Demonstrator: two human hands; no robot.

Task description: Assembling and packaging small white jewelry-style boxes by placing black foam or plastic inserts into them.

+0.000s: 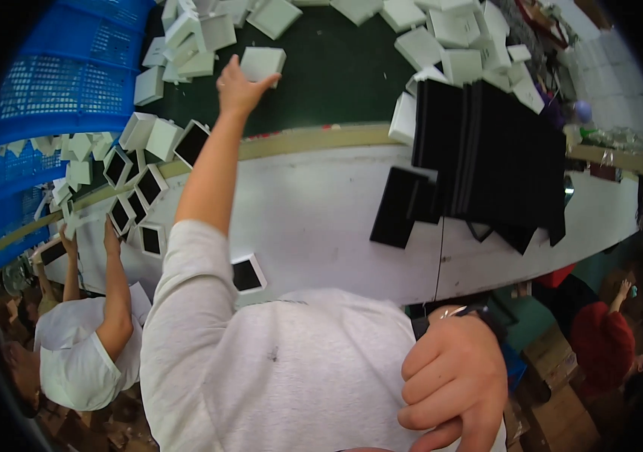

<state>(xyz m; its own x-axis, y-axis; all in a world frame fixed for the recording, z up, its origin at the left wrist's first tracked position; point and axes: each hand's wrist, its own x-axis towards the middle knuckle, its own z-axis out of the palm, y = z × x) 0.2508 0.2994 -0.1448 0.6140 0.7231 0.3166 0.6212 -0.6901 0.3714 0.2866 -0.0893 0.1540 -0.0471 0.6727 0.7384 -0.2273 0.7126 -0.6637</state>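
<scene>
A pale grey work table point(314, 218) curves across the middle of the frame, with a person's light grey shirt point(321, 369) filling the lower centre. Behind the table, across the top, lies a dark green surface point(329, 90). Blue crates point(73, 83) fill the upper left. At right of centre, a big stack of flat black pieces point(517, 158) leans over the table's far edge. A co-worker in a white top point(80, 350) reaches in at the lower left.

The person's right hand point(457, 369) is at the lower right, in front of the shirt, fingers curled; whether it holds anything cannot be told. The left hand point(240, 94) stretches to the upper centre, its thumb and fingers gripping the near part of a white box point(263, 63) over the green surface.

The work looks only partly done. Several black-faced white trays point(150, 185) cluster at the left, and one lone tray point(256, 274) lies just above the shirt. Many loose white boxes point(453, 30) along the top show no black, so much appears left.

The held box turns its broad, plain face toward the viewer. It is nearly square; its slightly longer axis seems to run left to right, and which end opens cannot be told.
</scene>
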